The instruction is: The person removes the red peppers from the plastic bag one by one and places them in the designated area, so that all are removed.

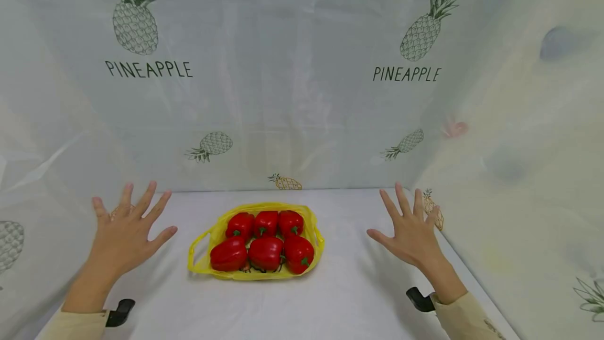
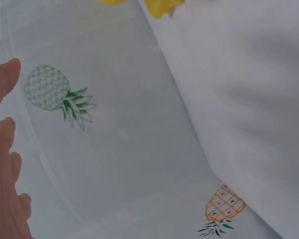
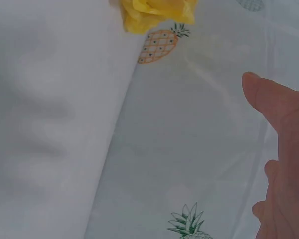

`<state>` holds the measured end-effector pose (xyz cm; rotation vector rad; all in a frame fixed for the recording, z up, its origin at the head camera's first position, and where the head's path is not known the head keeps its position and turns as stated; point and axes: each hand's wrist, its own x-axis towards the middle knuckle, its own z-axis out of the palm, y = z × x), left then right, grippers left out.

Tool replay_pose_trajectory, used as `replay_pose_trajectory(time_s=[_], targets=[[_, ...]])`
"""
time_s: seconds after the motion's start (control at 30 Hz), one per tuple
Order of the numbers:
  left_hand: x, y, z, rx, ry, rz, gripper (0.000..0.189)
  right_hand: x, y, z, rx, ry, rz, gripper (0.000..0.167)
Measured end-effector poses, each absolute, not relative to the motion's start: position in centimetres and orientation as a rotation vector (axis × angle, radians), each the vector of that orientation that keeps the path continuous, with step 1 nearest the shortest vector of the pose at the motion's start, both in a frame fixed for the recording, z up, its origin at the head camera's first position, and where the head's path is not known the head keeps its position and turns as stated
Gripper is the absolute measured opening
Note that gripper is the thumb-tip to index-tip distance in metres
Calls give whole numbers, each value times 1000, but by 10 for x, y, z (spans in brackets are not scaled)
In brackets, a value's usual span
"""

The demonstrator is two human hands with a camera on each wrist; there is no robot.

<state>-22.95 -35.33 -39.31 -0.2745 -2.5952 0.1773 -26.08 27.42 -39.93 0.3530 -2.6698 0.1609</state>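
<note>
Several red bell peppers lie in two rows inside an opened yellow plastic bag near the middle of the white table. One bag handle loops out to the left. To the left of the bag, my left hand hovers with spread fingers and holds nothing. My right hand is raised on the right side, its fingers also spread and nothing in its grasp. Both hands are apart from the bag. In the wrist views, only an edge of the yellow bag shows, at the top.
A white cloth covers the table. Behind it hangs a pale curtain printed with pineapples, and its side runs along the table's right edge. Black bands sit at both wrists, by the beige sleeves.
</note>
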Motion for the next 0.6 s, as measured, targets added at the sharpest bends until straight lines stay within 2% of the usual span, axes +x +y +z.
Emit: replay_pose_trajectory(time_s=[0.6], targets=[[-242,-337,-395,-319,-2602,88,98,-268,249,-393,406,-2672,175,104]])
